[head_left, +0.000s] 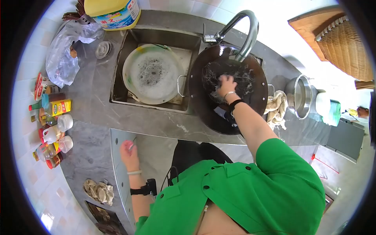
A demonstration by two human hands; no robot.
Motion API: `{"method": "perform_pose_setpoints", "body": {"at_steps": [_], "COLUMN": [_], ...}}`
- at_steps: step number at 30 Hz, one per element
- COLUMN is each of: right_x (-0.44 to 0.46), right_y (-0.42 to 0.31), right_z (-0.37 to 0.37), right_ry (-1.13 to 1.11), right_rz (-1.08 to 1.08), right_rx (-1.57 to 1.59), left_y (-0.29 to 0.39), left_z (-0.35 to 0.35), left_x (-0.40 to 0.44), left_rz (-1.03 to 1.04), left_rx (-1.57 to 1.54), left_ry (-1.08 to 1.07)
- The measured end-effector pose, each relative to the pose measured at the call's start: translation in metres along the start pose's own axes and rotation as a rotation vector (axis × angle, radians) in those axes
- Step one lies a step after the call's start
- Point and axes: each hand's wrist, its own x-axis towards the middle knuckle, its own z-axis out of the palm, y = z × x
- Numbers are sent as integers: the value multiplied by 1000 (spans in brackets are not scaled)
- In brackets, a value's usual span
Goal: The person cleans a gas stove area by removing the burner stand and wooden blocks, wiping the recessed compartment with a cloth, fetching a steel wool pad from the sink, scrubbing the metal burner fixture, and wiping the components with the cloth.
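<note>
Beneath the curved faucet [249, 37], the dark wok [201, 105] is sitting with its loop handles [178, 86] lining up left to right along the counter [94, 82]. It is holding bubbly water [243, 78]; the right hand [226, 86] is reaching inside, its grip too blurred to tell. In the sink [117, 84], a round basin [127, 76] is holding foamy water [152, 72]. The left hand [130, 154] is hanging apart, its grip unclear.

I note one camera, on the person's head. It looks from above and behind the right hand [228, 85] and left hand [129, 152], forward and steeply down. Very wide lens: the counter [90, 88] bows, corners go black. Right hand sits just right of the view's centre, left hand lower and to its left. Green shirt [239, 192] nearest the lens, on the body side of the right hand; tiled wall [196, 7] farther off, beyond that hand
</note>
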Motion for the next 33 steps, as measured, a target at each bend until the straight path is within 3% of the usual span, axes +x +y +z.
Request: {"method": "perform_pose_setpoints", "body": {"at_steps": [1,2,6,10,16,18,21,23,25,26,27,28,31,33], "right_x": [-6,-7,17,-8,-81,-119,-117,-75,-43,-5,-16,-23,-28,-23], "right_y": [3,9,41,37,16,-2,2,11,22,55,63,59,46,48], "right_z": [10,13,-28,-123,-259,-297,-286,-218,-139,-85,-93,-114,-174,-197], "right_ry": [-39,109,-21,291,546,519,602,748,-1,-189,-1,48,93,182], "right_rz": [-176,-285,193,-85,-459,-510,-595,-729,-528,-696,-694,-689,-846,-928], "right_rx": [-6,22,824,536,495,626,648,613,-307,-369,-254,13,197,367], "left_y": [7,14,20,14,28,36,48,47,40,33,29,30,22,1], "left_z": [4,10,14,5,3,4,4,8,11,15,16,20,34,36], "left_x": [-2,-4,-8,-23,-72,-94,-134,-164,-205,-222,-240,-256,-325,-350], "left_rz": [2,6,114,92,154,156,157,159,187,222,240,229,60,102], "left_rx": [8,12,19,0,-3,18,124,97,192,294,402,317,228,327], "left_ry": [-15,-27,-25,44,160,230,318,368,416,455,534,605,709,748]}}
